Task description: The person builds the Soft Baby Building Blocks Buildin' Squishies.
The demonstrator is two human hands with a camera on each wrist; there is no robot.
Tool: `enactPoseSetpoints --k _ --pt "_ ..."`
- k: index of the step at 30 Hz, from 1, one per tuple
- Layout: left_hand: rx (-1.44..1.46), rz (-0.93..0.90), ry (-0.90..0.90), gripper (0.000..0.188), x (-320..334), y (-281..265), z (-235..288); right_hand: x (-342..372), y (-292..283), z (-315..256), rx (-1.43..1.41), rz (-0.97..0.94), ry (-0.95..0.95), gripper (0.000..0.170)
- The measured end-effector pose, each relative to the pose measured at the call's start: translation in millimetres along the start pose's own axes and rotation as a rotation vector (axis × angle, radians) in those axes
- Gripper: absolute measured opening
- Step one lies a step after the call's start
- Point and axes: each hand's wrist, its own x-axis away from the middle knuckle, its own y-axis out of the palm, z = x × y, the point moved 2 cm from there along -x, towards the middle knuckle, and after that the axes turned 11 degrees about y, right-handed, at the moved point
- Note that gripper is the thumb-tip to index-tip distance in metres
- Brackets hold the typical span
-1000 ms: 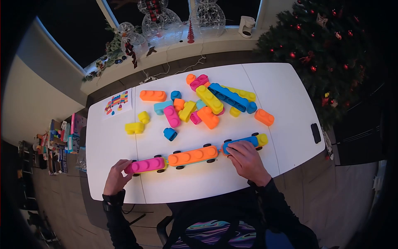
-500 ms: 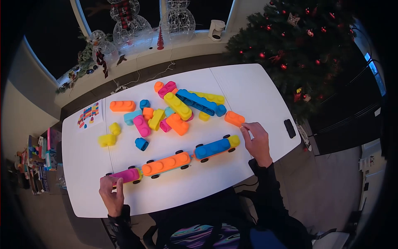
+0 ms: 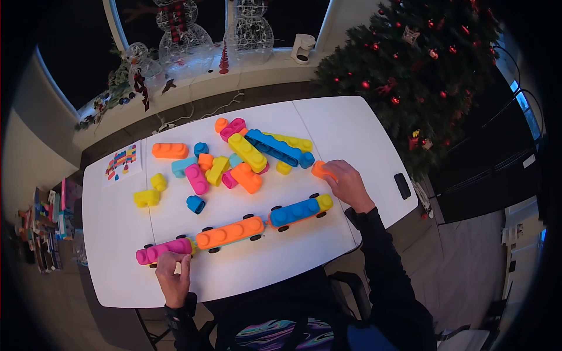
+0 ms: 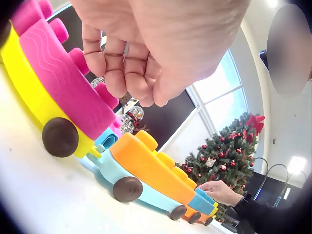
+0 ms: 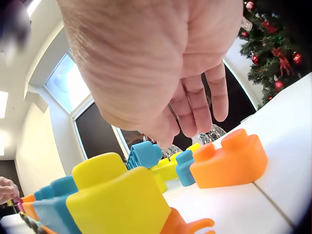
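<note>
A three-car toy train of building blocks stands on the white table. Its left car carries a magenta block (image 3: 152, 253) on a yellow wheeled base (image 4: 31, 92). The middle car has an orange block (image 3: 231, 233) on a light blue base (image 4: 111, 170), and the right car bears a blue block (image 3: 295, 213) and a small yellow block (image 3: 325, 202). My left hand (image 3: 174, 279) is beside the magenta block, fingers loosely curled with nothing in them. Extended over a loose orange block (image 5: 231, 163), my right hand (image 3: 350, 186) overlaps its right end in the head view.
Behind the train lies a pile of loose blocks, including a long blue block (image 3: 272, 146) and a yellow block (image 3: 247, 153). A printed picture sheet (image 3: 124, 165) is at the table's far left. The black object (image 3: 402, 186) lies near the right edge.
My right hand has left the blue block and moved right, then over the loose orange block. My left hand has released the magenta block's end and shifted along its near side. The head view has turned right.
</note>
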Motion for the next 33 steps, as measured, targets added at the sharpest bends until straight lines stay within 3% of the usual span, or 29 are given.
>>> enactPoseSetpoints --k 4,13,16,21,25,27,30,33 --pt "-0.01 -0.006 0.002 0.012 0 2 0 -26 5 -1 0.028 -0.044 -0.031 0.027" --pt "-0.017 -0.004 -0.005 0.011 4 -2 2 -37 -6 9 0.055 -0.131 0.144 0.03" --pt "-0.015 -0.008 -0.006 0.011 4 -2 1 -29 -3 19 0.051 -0.135 0.173 0.035" --pt "0.001 0.005 -0.013 0.012 0 3 3 -16 10 38 0.037 -0.305 0.25 0.052" --pt "-0.003 0.0 -0.001 0.012 -2 1 6 -2 -11 25 -0.039 -0.243 0.209 0.051" --pt "-0.002 -0.013 -0.004 0.011 -1 0 6 6 -40 -4 -0.248 -0.336 0.183 0.048" --pt "0.012 -0.023 -0.04 0.011 -1 0 2 20 -60 -35 -0.202 -0.479 0.079 0.047" --pt "0.008 -0.017 -0.019 0.011 -5 4 1 28 -64 -46 -0.17 -0.496 -0.018 0.05"
